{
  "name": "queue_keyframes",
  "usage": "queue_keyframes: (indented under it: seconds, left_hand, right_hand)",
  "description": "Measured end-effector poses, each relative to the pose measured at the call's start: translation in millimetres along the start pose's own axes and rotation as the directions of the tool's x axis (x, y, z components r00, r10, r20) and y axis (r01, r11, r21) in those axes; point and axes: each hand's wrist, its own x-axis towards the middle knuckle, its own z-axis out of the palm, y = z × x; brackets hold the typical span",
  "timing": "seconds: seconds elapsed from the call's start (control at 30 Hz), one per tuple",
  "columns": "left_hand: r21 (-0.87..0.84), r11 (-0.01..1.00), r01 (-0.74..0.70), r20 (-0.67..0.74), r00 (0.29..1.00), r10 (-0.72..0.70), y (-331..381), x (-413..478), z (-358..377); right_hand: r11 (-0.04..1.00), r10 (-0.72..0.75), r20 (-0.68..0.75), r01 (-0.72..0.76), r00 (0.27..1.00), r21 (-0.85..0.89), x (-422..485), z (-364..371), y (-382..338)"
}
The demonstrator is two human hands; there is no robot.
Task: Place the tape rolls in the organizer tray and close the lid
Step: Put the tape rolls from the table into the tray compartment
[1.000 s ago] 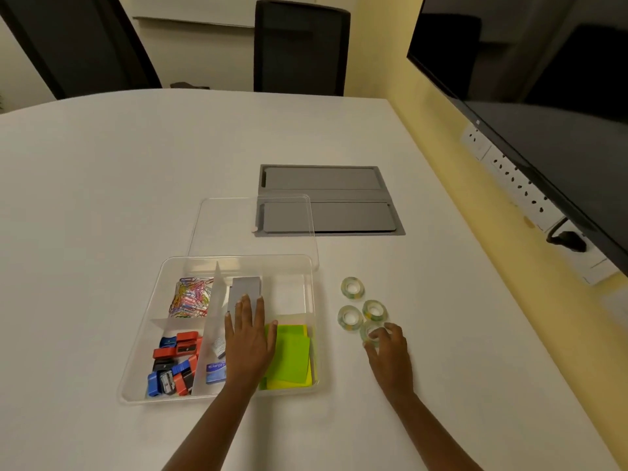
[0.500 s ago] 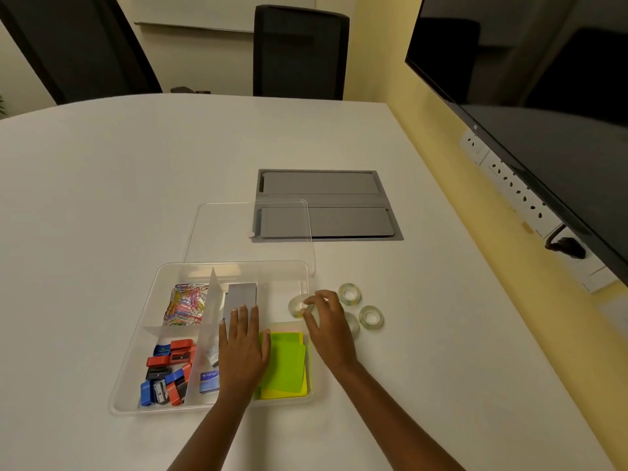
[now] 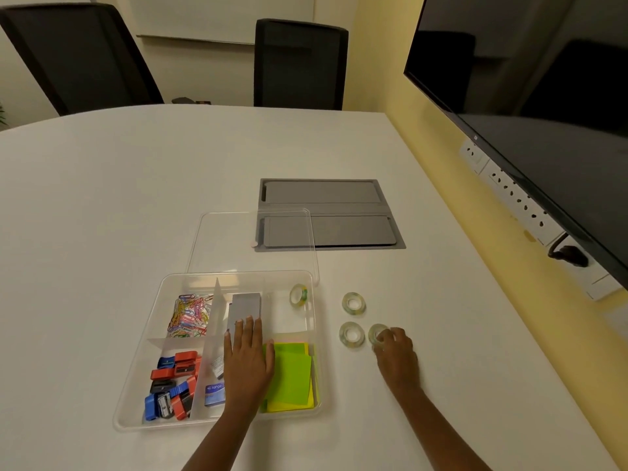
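Note:
The clear organizer tray [image 3: 142,379] sits on the white table in front of me. One clear tape roll [image 3: 299,295] stands tilted on edge in its far right compartment. Two more tape rolls [image 3: 353,303] [image 3: 351,334] lie flat on the table right of the tray. My right hand [image 3: 396,355] rests beside them, its fingertips closed on a third loose tape roll [image 3: 375,334]. My left hand [image 3: 248,358] lies flat, palm down, on the tray's middle section and holds nothing. The clear lid [image 3: 238,239] lies flat behind the tray.
The tray also holds coloured paper clips [image 3: 188,314], red and blue sharpeners [image 3: 170,385], a grey block [image 3: 244,309] and green sticky notes [image 3: 292,379]. A grey cable hatch [image 3: 339,215] is set into the table. A wall screen [image 3: 526,79] and sockets stand at the right.
My right hand carried a tape roll to the tray's far right compartment, let it go there, then moved back right onto another roll on the table. My left hand stayed on the tray.

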Motion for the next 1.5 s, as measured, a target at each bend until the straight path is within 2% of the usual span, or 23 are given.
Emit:
queue_keyframes:
  seconds: [0.1,0.17,0.23,0.37,0.47,0.57,0.63,0.7,0.8,0.87,0.97,1.07,1.13,1.2,1.27,1.33,1.4,1.5]
  left_hand:
    - [0.012,1.000,0.000,-0.002,1.000,0.000,0,0,-1]
    - [0.022,1.000,-0.009,-0.005,1.000,0.009,0,1,-2]
    - [0.030,0.999,-0.016,-0.001,1.000,0.016,0,1,-4]
    - [0.037,0.999,-0.017,0.017,1.000,0.016,1,1,-5]
    - [0.038,0.999,-0.027,0.023,0.999,0.026,-1,1,-6]
    - [0.039,0.998,-0.043,0.017,0.999,0.042,-3,1,-7]
    - [0.040,0.998,-0.050,0.014,0.999,0.050,-4,1,-6]
    - [0.034,0.998,-0.048,0.012,0.999,0.047,-4,1,-6]
    - [0.027,0.999,-0.043,0.009,0.999,0.043,-4,1,-5]
    - [0.018,0.999,-0.045,-0.004,0.999,0.045,-4,0,-5]
    - [0.004,0.999,-0.050,-0.009,0.999,0.050,-4,0,-5]
    - [0.004,0.999,-0.047,0.002,0.999,0.047,-4,0,-5]
    - [0.026,0.999,-0.044,0.014,0.999,0.043,-5,0,-5]
    - [0.038,0.998,-0.042,0.016,0.999,0.042,-5,1,-4]
    - [0.034,0.998,-0.044,0.005,0.999,0.044,-5,1,-4]
    - [0.039,0.998,-0.048,-0.003,0.999,0.048,-4,1,-4]
    - [0.043,0.998,-0.050,-0.009,0.999,0.051,-5,1,-4]
    - [0.041,0.998,-0.045,-0.011,0.999,0.046,-6,1,-3]
  right_hand:
    - [0.940,0.063,0.006,-0.061,0.998,0.337,2,-9,-18]
    - [0.885,0.012,-0.030,0.003,0.999,0.465,1,-17,-41]
    - [0.860,-0.120,-0.071,0.139,0.990,0.492,-2,-21,-68]
    - [0.866,-0.370,-0.026,0.355,0.929,0.351,-8,-14,-109]
    - [0.888,-0.425,0.041,0.407,0.904,0.212,-8,-6,-116]
    - [0.877,-0.394,-0.075,0.400,0.916,0.268,-8,-4,-105]
    - [0.896,-0.306,-0.131,0.332,0.943,0.296,-6,-3,-89]
    - [0.944,-0.214,-0.084,0.228,0.973,0.239,-4,-1,-70]
    - [0.992,-0.126,0.052,0.125,0.991,0.034,-6,6,-44]
    - [0.993,-0.114,0.105,0.117,0.988,-0.026,-10,10,-35]
    - [0.986,-0.141,0.107,0.149,0.984,-0.071,-14,14,-31]
    - [0.989,-0.141,0.079,0.143,0.987,-0.024,-14,16,-31]
    - [0.987,-0.078,0.057,0.069,0.995,0.143,-13,12,-37]
    - [0.941,-0.026,0.021,0.017,0.999,0.339,-11,3,-47]
    - [0.893,-0.048,-0.039,0.060,0.998,0.446,-11,-6,-64]
    - [0.871,-0.150,-0.096,0.178,0.984,0.458,-10,-12,-83]
    - [0.883,-0.297,-0.084,0.307,0.951,0.356,-10,-13,-102]
    - [0.904,-0.425,0.070,0.418,0.903,0.088,-9,-6,-122]
